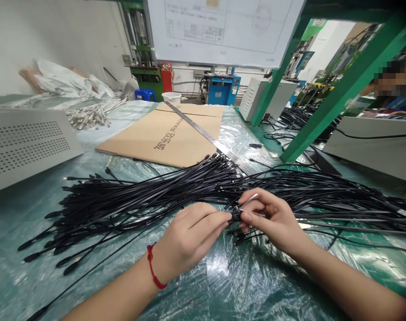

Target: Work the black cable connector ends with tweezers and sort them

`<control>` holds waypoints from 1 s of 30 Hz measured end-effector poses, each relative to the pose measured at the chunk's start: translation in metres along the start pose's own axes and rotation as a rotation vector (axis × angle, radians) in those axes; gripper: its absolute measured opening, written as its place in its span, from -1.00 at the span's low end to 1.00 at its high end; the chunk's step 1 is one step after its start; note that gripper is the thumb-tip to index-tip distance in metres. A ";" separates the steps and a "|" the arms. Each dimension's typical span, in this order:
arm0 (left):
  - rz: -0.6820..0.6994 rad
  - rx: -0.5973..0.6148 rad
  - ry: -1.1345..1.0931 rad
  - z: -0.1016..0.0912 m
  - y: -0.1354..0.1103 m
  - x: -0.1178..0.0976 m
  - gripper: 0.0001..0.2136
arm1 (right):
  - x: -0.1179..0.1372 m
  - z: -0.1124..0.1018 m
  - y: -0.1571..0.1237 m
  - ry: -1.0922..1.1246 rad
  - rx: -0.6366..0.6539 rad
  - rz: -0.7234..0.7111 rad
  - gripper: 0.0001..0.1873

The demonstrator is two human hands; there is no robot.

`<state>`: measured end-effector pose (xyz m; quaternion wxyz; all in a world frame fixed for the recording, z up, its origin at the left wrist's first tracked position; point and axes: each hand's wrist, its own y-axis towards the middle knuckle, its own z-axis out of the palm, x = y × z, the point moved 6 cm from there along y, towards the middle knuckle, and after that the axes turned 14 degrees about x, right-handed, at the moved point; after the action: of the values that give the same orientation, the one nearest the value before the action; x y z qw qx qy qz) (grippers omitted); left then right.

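Observation:
My left hand point(191, 232), with a red cord bracelet at the wrist, pinches a small black cable bundle point(236, 215) from the left. On the other side my right hand point(271, 218) closes its thumb and fingers on the same bundle. A thin white strip point(249, 200) sticks up between the right fingers; whether it goes round the bundle I cannot tell. Just beyond my hands lies a big pile of black cables point(132, 194) with connector ends pointing left. More black cables point(340, 196) spread out to the right.
A steel ruler point(203, 131) lies across a flat cardboard sheet point(179, 138). Perforated grey metal box point(32, 142) at left, green frame post point(343, 84) at right. Light-coloured cables point(89, 113) lie back left. Plastic film covers the table. A co-worker is partly visible at far right.

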<state>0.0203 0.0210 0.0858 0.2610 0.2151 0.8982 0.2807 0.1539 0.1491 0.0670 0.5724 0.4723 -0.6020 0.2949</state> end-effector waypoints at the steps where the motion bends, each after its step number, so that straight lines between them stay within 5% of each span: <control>1: -0.014 0.014 -0.010 0.001 0.000 0.002 -0.77 | -0.006 0.002 0.003 0.130 0.025 0.045 -0.74; 5: -0.052 0.066 -0.038 0.003 0.001 0.006 -0.82 | -0.018 0.007 0.008 0.357 0.082 0.094 -0.72; 14: -0.078 -0.008 -0.120 -0.001 0.003 0.006 -0.87 | -0.021 0.010 0.006 0.373 0.063 0.112 -0.69; 30: -0.103 0.000 -0.177 0.000 0.005 0.005 -0.88 | 0.013 0.001 -0.011 -0.263 -0.144 -0.209 -0.79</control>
<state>0.0175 0.0275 0.0866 0.3535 0.1928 0.8814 0.2468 0.1643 0.1412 0.0772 0.5485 0.5247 -0.6387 0.1258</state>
